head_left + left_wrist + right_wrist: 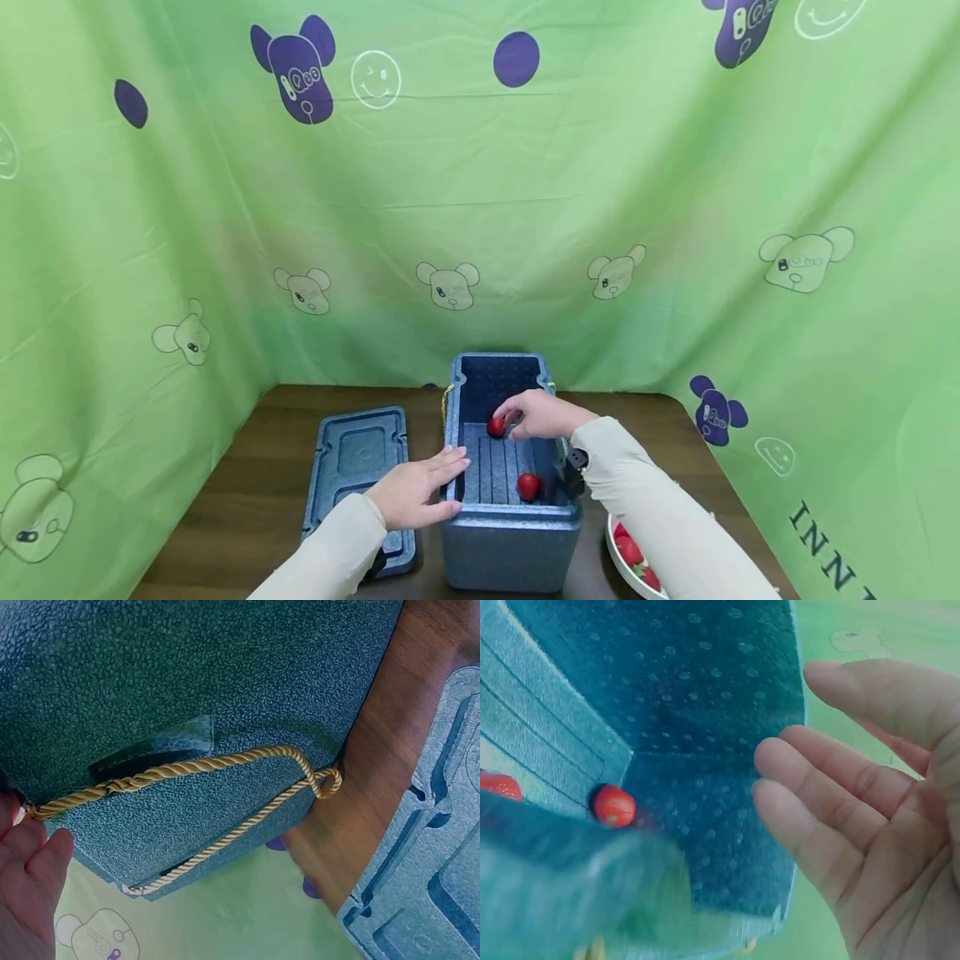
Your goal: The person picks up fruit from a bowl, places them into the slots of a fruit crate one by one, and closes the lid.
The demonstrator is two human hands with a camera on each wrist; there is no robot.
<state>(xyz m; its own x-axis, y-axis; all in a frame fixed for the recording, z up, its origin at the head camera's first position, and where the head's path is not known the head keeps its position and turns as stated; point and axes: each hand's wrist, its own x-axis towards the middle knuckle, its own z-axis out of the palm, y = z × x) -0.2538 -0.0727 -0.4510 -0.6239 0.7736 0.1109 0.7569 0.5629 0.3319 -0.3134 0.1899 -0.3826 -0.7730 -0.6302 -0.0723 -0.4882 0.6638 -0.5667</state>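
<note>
A deep blue foam box stands lidless in the middle of the table. Inside it lie two strawberries, one at the near end and the other strawberry in the far corner. My right hand is over the box, its fingers spread apart with nothing between them in the right wrist view; in the head view the fingertips overlap the far strawberry. On the left rim rests my left hand, fingers straight. Beside its fingers in the left wrist view runs a twisted gold cord along the box's side.
Left of the box the blue lid lies flat, partly behind my left forearm. A white bowl with several strawberries sits at the right, partly covered by my right sleeve. A green printed cloth hangs around the wooden table.
</note>
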